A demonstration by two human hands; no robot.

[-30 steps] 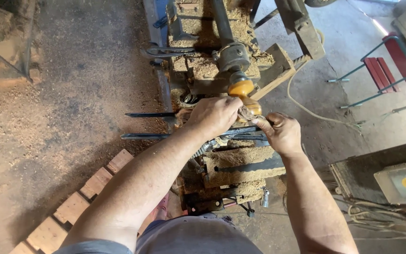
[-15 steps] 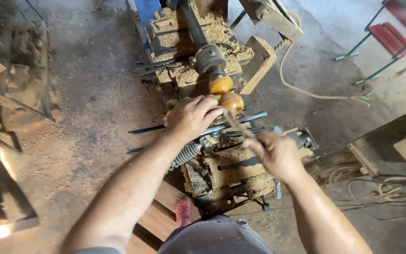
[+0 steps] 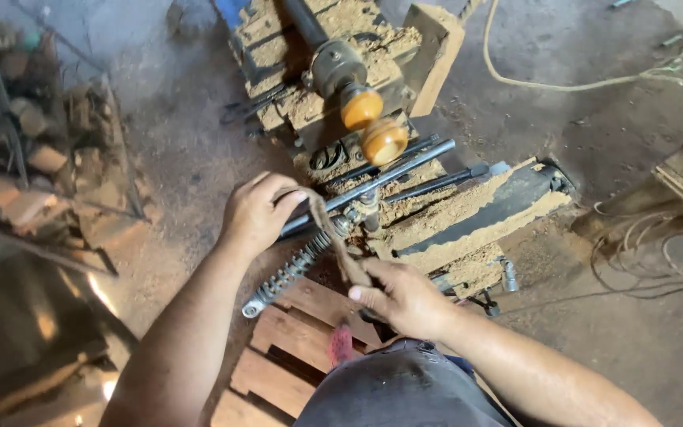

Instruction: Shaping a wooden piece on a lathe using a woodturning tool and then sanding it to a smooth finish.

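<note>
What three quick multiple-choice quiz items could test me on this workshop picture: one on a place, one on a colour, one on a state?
1. Where does the coil spring lie?
A. below the left hand
B. on the far cable
C. on the brick heap

2. What colour are the two round wooden pieces on the machine?
A. blue
B. orange
C. white

3. How does the strip run?
A. rolled up on the floor
B. hanging from the ceiling
C. held between both hands

Answers:
1 A: the spring slants down from the left hand toward the wooden slats.
2 B: both are orange.
3 C: the right hand grips its lower end.
</note>
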